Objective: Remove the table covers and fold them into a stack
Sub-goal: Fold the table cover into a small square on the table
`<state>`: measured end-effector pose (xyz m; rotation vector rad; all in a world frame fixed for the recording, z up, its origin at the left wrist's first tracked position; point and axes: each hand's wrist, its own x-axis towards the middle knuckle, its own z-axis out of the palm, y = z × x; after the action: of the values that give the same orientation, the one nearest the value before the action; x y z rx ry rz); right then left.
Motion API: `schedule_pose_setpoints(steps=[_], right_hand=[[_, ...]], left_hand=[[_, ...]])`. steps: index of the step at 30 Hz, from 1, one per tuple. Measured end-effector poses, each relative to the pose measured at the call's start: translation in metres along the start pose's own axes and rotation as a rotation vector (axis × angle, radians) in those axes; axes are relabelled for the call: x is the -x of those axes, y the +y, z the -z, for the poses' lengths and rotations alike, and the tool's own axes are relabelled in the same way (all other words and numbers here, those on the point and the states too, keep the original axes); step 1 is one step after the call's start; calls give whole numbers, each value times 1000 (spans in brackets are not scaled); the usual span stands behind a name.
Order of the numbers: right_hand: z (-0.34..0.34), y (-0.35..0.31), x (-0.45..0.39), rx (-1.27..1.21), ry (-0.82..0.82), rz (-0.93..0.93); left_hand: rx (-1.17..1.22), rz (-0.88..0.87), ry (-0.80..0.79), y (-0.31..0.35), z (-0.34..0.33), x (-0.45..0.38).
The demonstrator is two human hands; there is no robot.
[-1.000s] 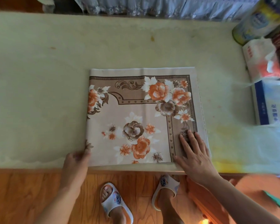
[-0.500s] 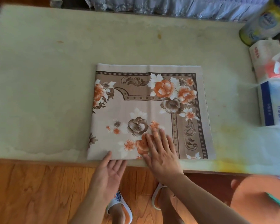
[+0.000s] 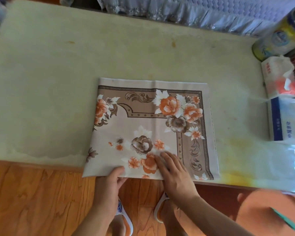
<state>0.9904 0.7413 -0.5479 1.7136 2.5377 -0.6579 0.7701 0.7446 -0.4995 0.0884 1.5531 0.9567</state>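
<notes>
The pale green table (image 3: 75, 82) fills most of the view, and its near edge runs above a wooden floor (image 3: 32, 201). On the table, at the near edge, lies the folded table cover (image 3: 150, 123), a flat rectangle with orange and brown flowers and a brown border; its near-left corner hangs a little over the table edge. At the right end of the table stand a round tin (image 3: 278, 40), a tissue pack (image 3: 278, 77) and a white and blue box (image 3: 284, 121), well apart from the cover. The right hand (image 3: 174, 172) rests flat on the near part of the cover, fingers straight and close together, pointing away from the person. The left hand (image 3: 109, 183) is at the near edge of the cover: the thumb lies on top and the fingers curl under the edge, so it pinches the fabric. Below, two slippers (image 3: 124, 217) are on the floor.
</notes>
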Motion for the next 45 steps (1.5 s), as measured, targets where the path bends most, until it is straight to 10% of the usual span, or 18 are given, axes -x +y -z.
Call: schedule_pose_setpoints(steps=[6, 11, 19, 22, 26, 31, 35, 39, 45], right_hand=[[-4, 7, 9, 88, 65, 70], [0, 4, 20, 103, 132, -253], [-14, 13, 49, 61, 121, -51], [-6, 54, 69, 47, 113, 4], [13, 112, 101, 170, 62, 44], [38, 158, 117, 299, -69, 120], [39, 171, 117, 194, -39, 173], [52, 177, 112, -314, -28, -6], [85, 215, 75, -1235, 161, -615]], left_hand=[[434, 127, 32, 40, 30, -5], [-84, 184, -73, 36, 46, 8], [-662, 471, -548, 16, 19, 32], [-1349, -21, -481, 34, 40, -3], [-1614, -994, -117, 66, 54, -62], [-2164, -1323, -940, 109, -15, -108], [-2280, -1452, -1162, 104, -102, -117], [-2188, -1197, -1239, 103, -150, -128], [-1145, -398, -781, 108, -170, -156]])
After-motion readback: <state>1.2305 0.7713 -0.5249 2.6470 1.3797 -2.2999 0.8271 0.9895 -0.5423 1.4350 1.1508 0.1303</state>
